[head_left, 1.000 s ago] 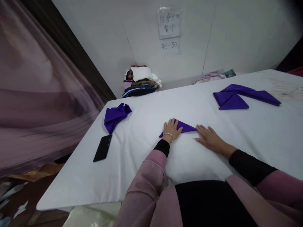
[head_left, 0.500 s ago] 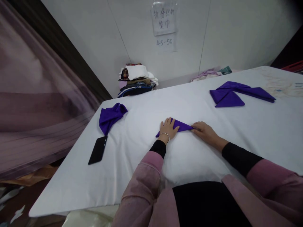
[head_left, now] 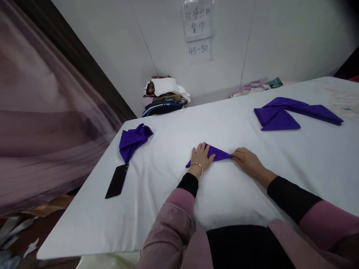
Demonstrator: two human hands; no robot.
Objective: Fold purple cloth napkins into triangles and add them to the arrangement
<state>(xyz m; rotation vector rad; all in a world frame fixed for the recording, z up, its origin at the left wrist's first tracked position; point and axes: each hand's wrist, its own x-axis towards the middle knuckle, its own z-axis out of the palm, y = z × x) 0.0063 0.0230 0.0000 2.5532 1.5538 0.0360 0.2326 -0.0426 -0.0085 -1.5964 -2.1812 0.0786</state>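
A purple cloth napkin (head_left: 220, 153), folded into a flat triangle, lies on the white-covered table in front of me. My left hand (head_left: 201, 157) rests flat on its left part with the fingers spread, hiding some of the cloth. At the napkin's pointed right end, my right hand (head_left: 246, 160) pinches the tip between thumb and fingers. Another folded purple napkin (head_left: 280, 120) with a long arm to the right lies at the back right. To the left sits a bunched purple napkin (head_left: 133, 140), its lower tip meeting a black phone (head_left: 117, 181).
Folded clothes (head_left: 164, 98) are piled at the table's back edge by the wall. More cloths (head_left: 251, 89) lie behind the edge further right. A handwritten sign (head_left: 198, 20) hangs on the wall. A sheer curtain (head_left: 50, 112) borders the left side.
The camera view has shifted slightly, so everything sits a little differently in the picture. My left hand still lies on the napkin and my right hand still pinches its tip.
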